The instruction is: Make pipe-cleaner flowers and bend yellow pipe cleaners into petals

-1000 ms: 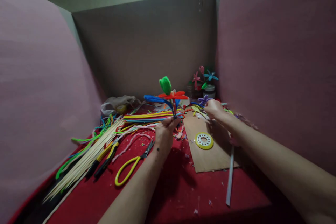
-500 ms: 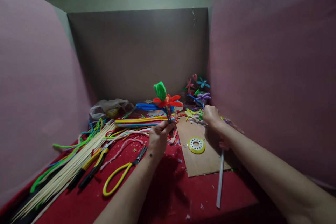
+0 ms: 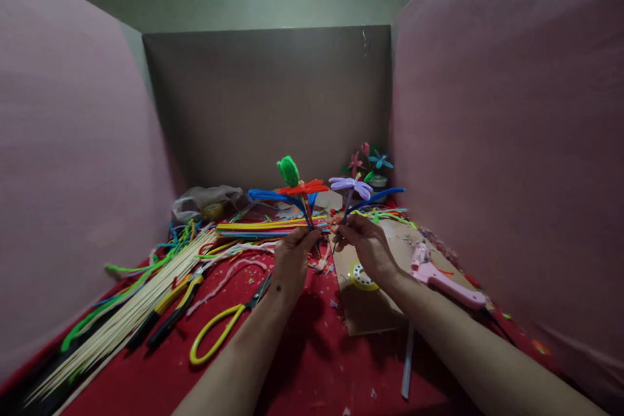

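Observation:
My left hand [image 3: 291, 253] pinches the stems of a pipe-cleaner bunch [image 3: 292, 185] held upright: a green bud, a red flower and a blue leaf. My right hand [image 3: 369, 248] is closed on the stem of a purple pipe-cleaner flower [image 3: 351, 186] with a blue leaf, held just right of the bunch. The two hands almost touch above the left edge of a brown cardboard sheet [image 3: 363, 312].
Yellow-handled scissors [image 3: 224, 325], pliers [image 3: 168, 312], bamboo sticks [image 3: 127, 312] and loose pipe cleaners [image 3: 263, 226] lie left on the red cloth. A yellow tape ring [image 3: 358, 276] and pink glue gun [image 3: 446, 279] sit right. Finished flowers [image 3: 368, 162] stand at the back. Pink panels enclose the sides.
My right hand came back from the far right holding the purple flower and brought it beside the bunch. The glue gun is now uncovered. The left hand stayed in place.

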